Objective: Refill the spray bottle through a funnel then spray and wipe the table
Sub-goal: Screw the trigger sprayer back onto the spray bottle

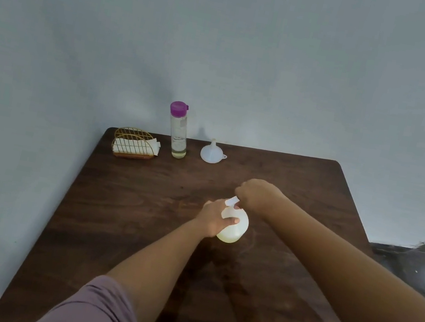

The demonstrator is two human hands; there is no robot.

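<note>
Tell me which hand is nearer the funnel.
Right. The right hand, gripping the spray bottle head, sits just in front of the funnel; the left hand, holding the bottle's body, is farther toward the person.

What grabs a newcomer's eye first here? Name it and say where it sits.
First, the two hands at mid-table: the left hand holds the white spray bottle by its body, while the right hand has its grip on the spray head. Next, the back edge: a purple-capped clear bottle stands between a gold wire napkin holder and a white funnel resting mouth down.
</note>
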